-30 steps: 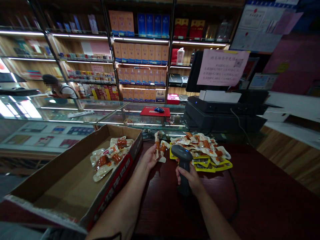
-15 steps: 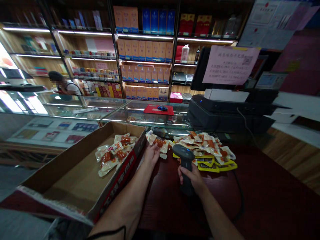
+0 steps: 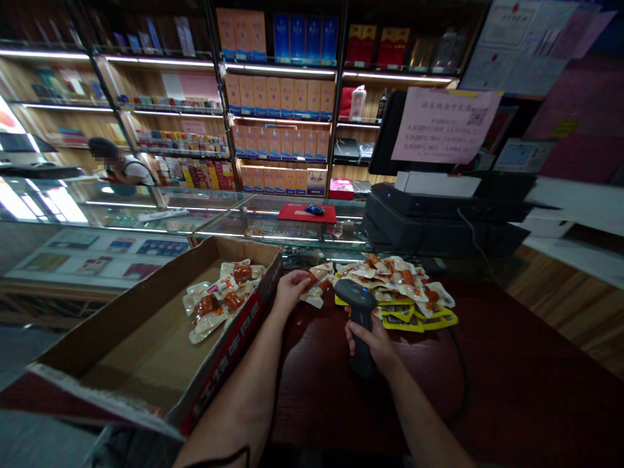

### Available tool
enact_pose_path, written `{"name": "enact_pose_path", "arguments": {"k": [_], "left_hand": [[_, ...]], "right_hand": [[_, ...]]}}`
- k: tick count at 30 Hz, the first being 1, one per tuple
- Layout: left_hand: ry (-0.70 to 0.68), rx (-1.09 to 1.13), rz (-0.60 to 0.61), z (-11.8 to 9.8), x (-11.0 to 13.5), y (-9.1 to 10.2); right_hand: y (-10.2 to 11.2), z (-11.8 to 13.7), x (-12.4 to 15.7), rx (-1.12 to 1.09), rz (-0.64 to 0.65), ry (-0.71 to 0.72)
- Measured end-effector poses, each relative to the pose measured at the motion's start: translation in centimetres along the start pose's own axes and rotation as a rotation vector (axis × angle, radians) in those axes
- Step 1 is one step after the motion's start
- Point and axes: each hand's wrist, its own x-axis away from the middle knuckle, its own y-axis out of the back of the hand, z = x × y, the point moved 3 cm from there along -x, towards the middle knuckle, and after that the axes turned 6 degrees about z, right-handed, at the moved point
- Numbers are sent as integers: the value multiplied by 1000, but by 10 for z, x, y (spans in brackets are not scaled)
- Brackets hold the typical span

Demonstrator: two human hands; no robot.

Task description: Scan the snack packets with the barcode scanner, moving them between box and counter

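Note:
My left hand (image 3: 290,286) is closed on a small snack packet (image 3: 316,281) just right of the cardboard box (image 3: 146,338), holding it low over the dark red counter (image 3: 511,390). My right hand (image 3: 369,341) grips the handle of a black barcode scanner (image 3: 357,305), whose head points toward the pile of snack packets (image 3: 400,286) lying on yellow packs. Several more packets (image 3: 219,302) lie inside the box at its far end.
A black cash register and monitor (image 3: 439,214) with a pink notice stand behind the pile. A glass display counter (image 3: 195,218) runs to the left, with a person behind it at far left. Stocked shelves fill the back wall. The scanner's cable (image 3: 463,383) trails right.
My left hand has turned the packet from upright to flat and lowered it toward the counter, near the pile's left edge. The right hand with the scanner has stayed in place.

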Motion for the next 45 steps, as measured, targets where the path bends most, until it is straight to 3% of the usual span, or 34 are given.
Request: {"name": "enact_pose_path", "arguments": {"k": [5,11,16,20,25,36,39,45], "left_hand": [[-56,-146,13,-10,-2,9],[51,-704,189,-2,-3,25],[-126,-804,-99,-21,6,8],[87,-730,-182,-12,22,-15],[267,-514,-166,16,29,-11],[151,-353,-246,9,20,6],[225,-49,-182,11,14,8],[597,610,20,22,14,-7]], "right_hand": [[1,0,0,14,-40,-27],[4,-3,-2,-9,-40,-31],[2,-3,-3,-13,-26,-34],[1,-1,-2,-18,-39,-34],[1,0,0,-31,-40,-26],[0,-1,0,-16,-20,-31],[-1,0,1,-20,-13,-40],[-1,-1,0,-23,-2,-45]]}}
